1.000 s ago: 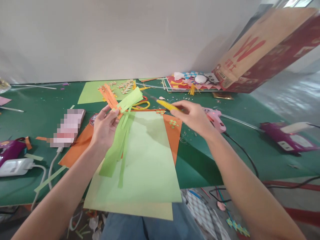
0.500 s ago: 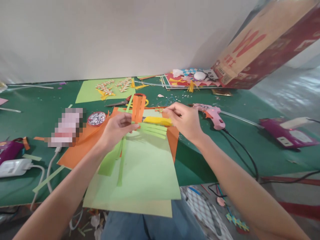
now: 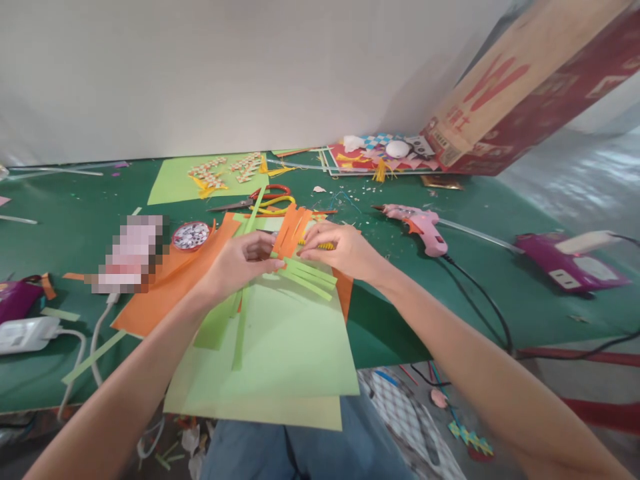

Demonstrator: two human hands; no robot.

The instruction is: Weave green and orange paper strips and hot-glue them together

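Between finger and thumb, my left hand grips the crossing of several orange paper strips and light green paper strips. The orange strips point up and away, while the green ones fan to the right. My right hand is pinched closed at the right edge of the orange strips; what lies between its fingertips is hidden. A yellow tool with a ribbed edge is partly covered by the right fingers. Under the hands lie light green paper sheets, overhanging the table edge above the lap.
Scissors lie beyond the hands. A pink glue gun with a cord rests at right. Left are a round tub of small pieces, orange paper and a blurred phone-like object. A paper bag stands at back right.
My right hand has moved left and slightly down, up to the orange strips, covering more of the yellow tool. The orange strips now lean right and are spread apart.
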